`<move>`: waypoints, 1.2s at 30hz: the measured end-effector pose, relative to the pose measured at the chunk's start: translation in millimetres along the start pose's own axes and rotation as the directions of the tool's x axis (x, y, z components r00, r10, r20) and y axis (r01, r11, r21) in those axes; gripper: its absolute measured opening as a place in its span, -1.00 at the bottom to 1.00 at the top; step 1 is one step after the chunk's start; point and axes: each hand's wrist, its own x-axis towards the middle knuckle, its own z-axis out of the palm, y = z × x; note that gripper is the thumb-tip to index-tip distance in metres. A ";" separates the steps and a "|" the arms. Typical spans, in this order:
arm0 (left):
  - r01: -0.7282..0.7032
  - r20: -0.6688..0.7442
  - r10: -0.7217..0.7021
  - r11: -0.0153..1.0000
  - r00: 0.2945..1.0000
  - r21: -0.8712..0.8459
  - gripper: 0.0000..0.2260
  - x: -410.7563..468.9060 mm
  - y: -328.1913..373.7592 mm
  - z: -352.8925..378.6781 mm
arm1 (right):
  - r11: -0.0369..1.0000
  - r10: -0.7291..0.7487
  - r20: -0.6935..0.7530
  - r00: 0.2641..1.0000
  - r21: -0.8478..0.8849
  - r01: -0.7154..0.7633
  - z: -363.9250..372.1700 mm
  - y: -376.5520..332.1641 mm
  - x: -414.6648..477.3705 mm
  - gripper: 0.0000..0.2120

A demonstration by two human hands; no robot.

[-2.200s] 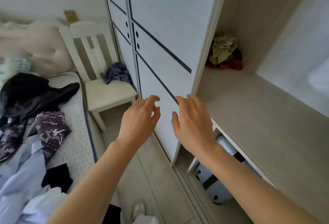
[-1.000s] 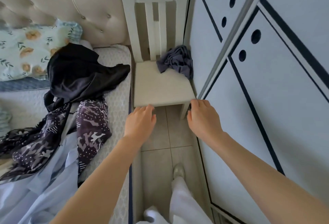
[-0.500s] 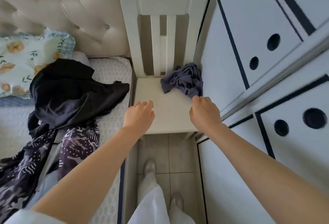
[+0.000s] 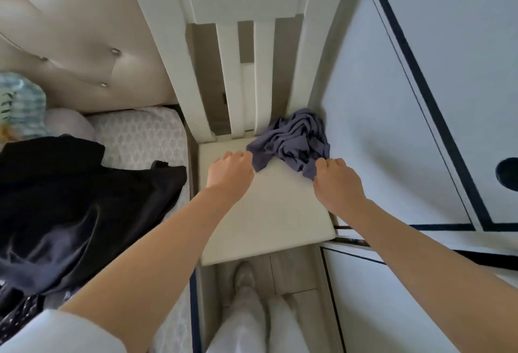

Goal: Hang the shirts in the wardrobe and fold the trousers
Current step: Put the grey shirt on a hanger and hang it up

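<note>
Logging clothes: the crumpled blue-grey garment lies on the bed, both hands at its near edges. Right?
No: the head view shows the garment on the white chair, not the bed; left hand and right hand are at its near edges.

Before me chair (image 4: pixel 266 212), bed (image 4: pixel 134 134) left of it, wardrobe (image 4: pixel 392 128) right. On seat, back right corner, garment (image 4: pixel 291 142); my left grip (image 4: pixel 229 173) at its left edge, right grip (image 4: pixel 336 181) at front corner.

Matt crumpled cloth garment (image 4: pixel 291 142), smooth painted chair (image 4: pixel 266 212), sheeny black cloth (image 4: pixel 70 198), smooth tufted headboard (image 4: pixel 84 44)
</note>
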 end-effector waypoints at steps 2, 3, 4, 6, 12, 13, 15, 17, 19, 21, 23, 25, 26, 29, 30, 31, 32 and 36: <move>-0.005 0.032 0.005 1.000 0.999 -0.007 -0.77 19.4 -2.5 11.1 | 1.000 0.013 0.038 0.999 0.009 -0.013 13.2 5.0 16.8 -0.85; -0.007 0.055 0.007 1.000 0.998 -0.003 -0.76 28.9 -3.6 17.6 | 1.000 0.020 0.059 0.998 0.017 -0.022 19.3 7.5 24.3 -0.89; -0.007 0.081 0.006 1.000 0.997 0.005 -0.76 38.1 -4.5 24.9 | 0.999 0.033 0.075 0.997 0.019 -0.035 26.8 10.3 32.2 -0.94; 0.001 0.122 -0.003 1.000 0.993 0.017 -0.76 54.9 -6.1 41.1 | 0.998 0.060 0.127 0.990 0.018 -0.062 43.3 17.0 47.7 -0.89; -0.069 0.190 0.052 0.994 0.980 0.082 -0.74 100.3 -1.2 91.7 | 0.986 0.126 0.257 0.958 0.070 -0.148 101.9 37.6 92.7 -0.79; -0.085 0.191 0.068 0.993 0.979 0.079 -0.72 108.8 0.5 101.5 | 0.982 0.142 0.274 0.951 0.083 -0.170 112.0 40.1 100.6 -0.77; -0.141 0.179 0.124 0.987 0.976 0.083 -0.65 126.9 5.2 120.2 | 0.974 0.163 0.305 0.938 0.099 -0.202 131.2 43.1 114.8 -0.73; -0.270 0.171 0.245 0.953 0.954 0.139 -0.60 140.8 13.3 137.2 | 0.973 0.178 0.338 0.924 0.082 -0.217 148.7 44.3 124.7 -0.70; -0.396 0.172 0.369 0.904 0.914 0.165 -0.54 151.3 22.7 152.2 | 0.975 0.195 0.357 0.913 0.032 -0.221 165.4 47.2 131.1 -0.66; -0.468 0.184 0.433 0.849 0.882 0.245 -0.50 158.9 33.5 162.8 | 0.973 0.216 0.367 0.905 0.002 -0.233 177.1 51.6 134.9 -0.67; -0.536 0.173 0.508 0.800 0.844 0.268 -0.48 163.4 41.3 175.5 | 0.978 0.191 0.385 0.903 0.001 -0.208 183.8 55.5 136.8 -0.75; -0.564 0.247 0.509 0.769 0.825 0.299 -0.47 168.2 45.5 187.3 | 0.982 0.129 0.382 0.915 0.081 -0.172 187.2 57.2 136.6 -0.79; -0.549 0.273 0.481 0.778 0.833 0.305 -0.46 171.4 46.0 189.6 | 0.963 0.122 0.369 0.921 0.180 -0.199 186.1 57.2 135.1 -0.81; -0.487 0.272 0.419 0.827 0.867 0.280 -0.41 176.9 44.5 194.5 | 0.756 0.179 0.376 0.909 0.539 -0.372 172.3 58.3 129.1 -0.84; -0.463 0.269 0.398 0.849 0.877 0.254 -0.41 178.6 43.9 194.6 | 0.685 0.194 0.371 0.908 0.612 -0.396 165.6 58.2 127.8 -0.84; -0.441 0.269 0.379 0.867 0.886 0.230 -0.43 179.9 42.9 194.1 | 0.632 0.203 0.361 0.910 0.662 -0.404 159.2 57.7 126.1 -0.85; -0.423 0.271 0.362 0.880 0.892 0.214 -0.46 181.2 41.6 194.1 | 0.587 0.208 0.347 0.914 0.703 -0.401 154.0 57.5 124.7 -0.86; -0.382 0.324 0.312 0.907 0.893 0.176 -0.60 184.7 34.6 187.7 | 0.503 0.222 0.309 0.925 0.776 -0.381 138.7 53.8 120.1 -0.86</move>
